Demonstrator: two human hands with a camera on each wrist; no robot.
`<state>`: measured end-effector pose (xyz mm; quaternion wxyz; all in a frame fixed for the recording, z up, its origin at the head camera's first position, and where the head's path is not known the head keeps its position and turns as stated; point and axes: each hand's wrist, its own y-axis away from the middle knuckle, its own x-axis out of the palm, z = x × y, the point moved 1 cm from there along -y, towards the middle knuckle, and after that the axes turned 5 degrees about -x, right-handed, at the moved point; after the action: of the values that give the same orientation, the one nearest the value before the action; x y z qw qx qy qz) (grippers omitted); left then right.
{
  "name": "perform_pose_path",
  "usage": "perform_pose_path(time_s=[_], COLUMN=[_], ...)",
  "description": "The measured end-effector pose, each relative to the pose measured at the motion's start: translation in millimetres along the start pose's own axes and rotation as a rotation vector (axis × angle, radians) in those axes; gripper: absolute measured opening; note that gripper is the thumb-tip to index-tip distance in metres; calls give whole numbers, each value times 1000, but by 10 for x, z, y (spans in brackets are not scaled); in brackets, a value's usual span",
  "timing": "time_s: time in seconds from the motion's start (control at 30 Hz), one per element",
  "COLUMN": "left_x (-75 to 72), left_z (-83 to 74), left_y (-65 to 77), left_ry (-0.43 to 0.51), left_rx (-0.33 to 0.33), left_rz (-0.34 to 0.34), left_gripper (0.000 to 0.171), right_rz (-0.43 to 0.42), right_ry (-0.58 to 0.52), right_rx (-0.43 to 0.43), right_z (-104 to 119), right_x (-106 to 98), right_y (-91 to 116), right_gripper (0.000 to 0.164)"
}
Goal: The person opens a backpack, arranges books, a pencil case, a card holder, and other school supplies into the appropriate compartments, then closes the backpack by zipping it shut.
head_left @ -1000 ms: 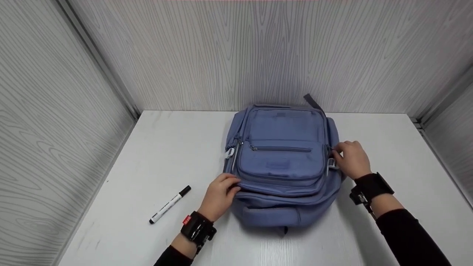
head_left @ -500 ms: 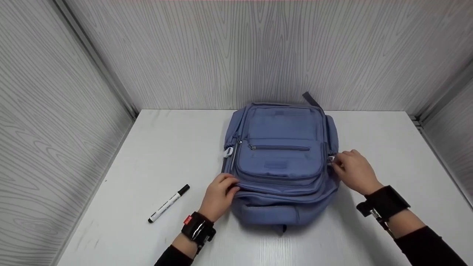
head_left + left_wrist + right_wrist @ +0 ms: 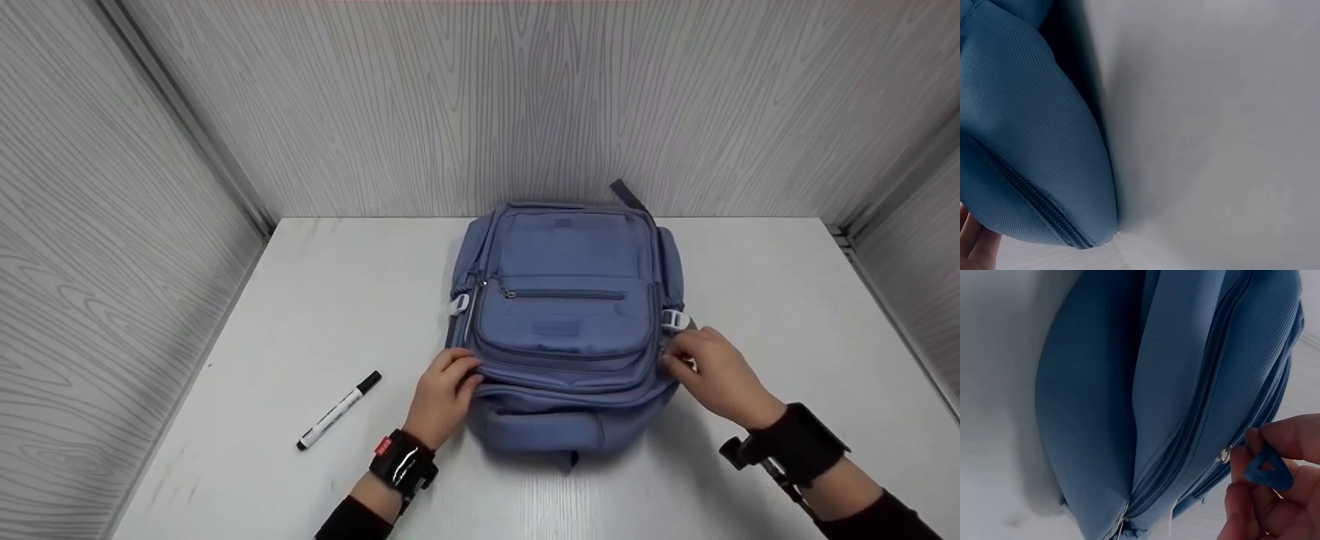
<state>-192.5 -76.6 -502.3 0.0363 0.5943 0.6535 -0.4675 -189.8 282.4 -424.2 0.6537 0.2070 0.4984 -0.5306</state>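
From my remote feed I log the backpack (image 3: 566, 255) lying on the counter (image 3: 337, 300), right grip (image 3: 716, 375) pinched closed on its blue zipper pull (image 3: 1278, 479), left grip (image 3: 437, 394) nipping its lower left edge — presumably bracing it against any tug from the other side.

we see a blue backpack (image 3: 577, 251), white buckles (image 3: 676, 321), a white marker (image 3: 331, 417) with black ends (image 3: 368, 383), grey wood-grain walls (image 3: 525, 112).

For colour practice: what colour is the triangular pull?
A blue pull, clearest in the right wrist view.
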Motion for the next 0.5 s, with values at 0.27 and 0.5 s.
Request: perform_pose_path(time_s=[0.27,0.5], left_x=[31,55], left_z=[14,26], left_y=[3,7], left_ry=[12,20], left_rx=[52,47], left_rz=[-70,-69], left_gripper=[21,21], right_rz=[-61,-135], right_ry=[-46,10], right_rx=[-110,-190], right_z=[304,614], right_x=[91,225], right_y=[134,162], right_gripper=[23,26])
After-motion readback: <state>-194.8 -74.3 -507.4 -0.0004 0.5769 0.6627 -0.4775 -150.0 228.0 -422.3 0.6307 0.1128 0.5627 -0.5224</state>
